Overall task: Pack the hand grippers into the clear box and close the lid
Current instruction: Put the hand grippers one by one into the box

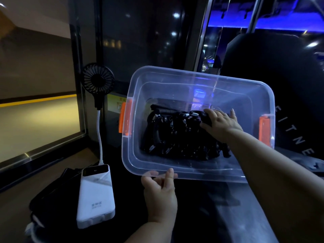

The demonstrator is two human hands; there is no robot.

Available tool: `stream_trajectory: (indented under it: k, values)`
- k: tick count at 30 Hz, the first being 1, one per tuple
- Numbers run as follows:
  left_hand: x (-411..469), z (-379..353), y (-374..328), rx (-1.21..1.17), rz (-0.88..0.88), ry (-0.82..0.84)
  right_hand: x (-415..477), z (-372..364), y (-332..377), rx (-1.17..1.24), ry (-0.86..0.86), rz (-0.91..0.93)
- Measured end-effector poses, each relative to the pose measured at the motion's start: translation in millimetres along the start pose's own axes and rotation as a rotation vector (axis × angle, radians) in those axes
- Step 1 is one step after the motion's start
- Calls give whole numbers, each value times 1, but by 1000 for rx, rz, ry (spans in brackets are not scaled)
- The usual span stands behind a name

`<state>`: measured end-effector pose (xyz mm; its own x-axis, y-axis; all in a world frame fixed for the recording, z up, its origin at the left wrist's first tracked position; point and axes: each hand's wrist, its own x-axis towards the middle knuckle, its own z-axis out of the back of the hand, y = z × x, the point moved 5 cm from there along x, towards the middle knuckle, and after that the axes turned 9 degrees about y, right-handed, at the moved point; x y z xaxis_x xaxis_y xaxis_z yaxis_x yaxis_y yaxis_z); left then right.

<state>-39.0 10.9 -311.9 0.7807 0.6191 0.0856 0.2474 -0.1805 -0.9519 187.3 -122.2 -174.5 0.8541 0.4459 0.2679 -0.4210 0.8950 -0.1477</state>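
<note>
1. Black foam-handled hand grippers [175, 135] with steel springs lie heaped inside the clear plastic box [201, 174], which sits tilted at the scene's centre, with orange latches [125, 118] at both ends.
2. Right hand [220, 123] reaches in, thumb and fingers closed on the far-right gripper; packing looks nearly finished.
3. Left hand [160, 192] pinches the box's near rim.
4. No lid shows; the next move calls for finding it, seating it and latching.

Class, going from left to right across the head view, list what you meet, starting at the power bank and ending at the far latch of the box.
white power bank → left orange latch → pile of hand grippers → right orange latch
</note>
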Motion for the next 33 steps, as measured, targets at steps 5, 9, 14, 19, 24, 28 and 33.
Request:
stream_trajectory:
  k: [5, 9, 14, 19, 24, 28, 33]
  values:
    - [0, -1, -2, 22, -23, -6, -24, 11, -6, 55, -28, -3]
    - [-1, 0, -1, 25, -9, -4, -50, 19, -19, 123, -115, 30]
    - [-3, -1, -4, 59, -38, 1, -95, 23, -35, 120, -256, 89]
    - [-2, -1, -1, 62, -44, -10, -153, 18, -54, 182, -355, 154]
    - [0, -2, 1, 37, -64, -15, -206, -8, -94, 306, -323, 0]
    - [1, -3, 3, 30, -78, -23, -230, -41, -142, 311, -203, -225]
    - [3, -4, 5, 7, -87, -25, -244, -61, -182, 311, -36, -497]
